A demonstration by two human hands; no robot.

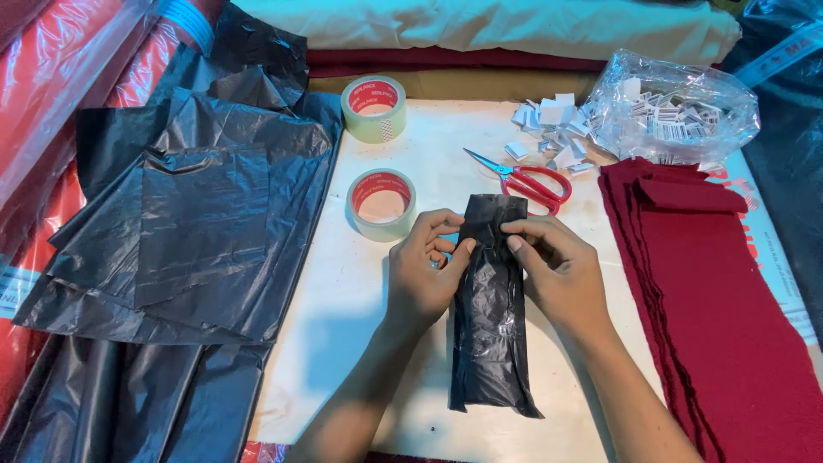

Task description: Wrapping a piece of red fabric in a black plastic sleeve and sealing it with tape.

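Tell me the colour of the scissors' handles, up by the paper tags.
Red, with bluish blades. The scissors lie on the white table, clearest in the head view.

Two tape rolls (374, 108) (381, 204), one pair of red scissors (527, 182), one black wrapped package (490, 309) and one clear bag of labels (673, 116) are being counted.

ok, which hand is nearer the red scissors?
Right. The right hand pinches the black plastic package just below the red scissors; the left hand holds the package's far side, nearer the tape roll.
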